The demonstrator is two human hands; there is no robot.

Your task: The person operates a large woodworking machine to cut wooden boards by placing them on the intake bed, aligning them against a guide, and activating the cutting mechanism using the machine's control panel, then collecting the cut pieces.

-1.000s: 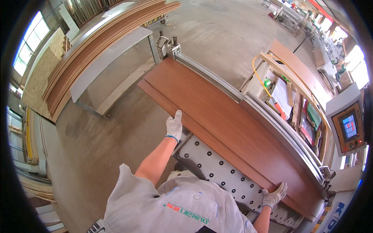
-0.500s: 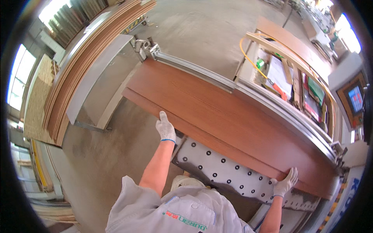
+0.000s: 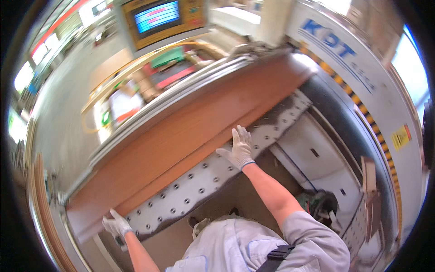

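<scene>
A long reddish-brown wood-grain panel (image 3: 181,136) lies along a metal guide rail (image 3: 149,100). A stepped strip runs along its near edge; whether this is a second panel underneath, I cannot tell. My left hand (image 3: 118,225), in a white knit glove, touches the near edge by the panel's left end, fingers apart. My right hand (image 3: 239,149), gloved the same way, rests against the near edge farther right. Its fingers are stretched out and spread. Under the panel's near side shows a pale support table (image 3: 181,196) dotted with dark round studs.
A white machine housing (image 3: 380,95) with a black-and-yellow striped edge stands at right. Beyond the rail are a control screen (image 3: 157,17) and a wooden-framed bench (image 3: 131,68) holding scraps and a tool. Stacked brown panels (image 3: 43,199) stand at far left.
My view has swung to the right, bringing the machine housing in. My right hand has shifted from the panel's right end toward its middle; my left is now near its left end.
</scene>
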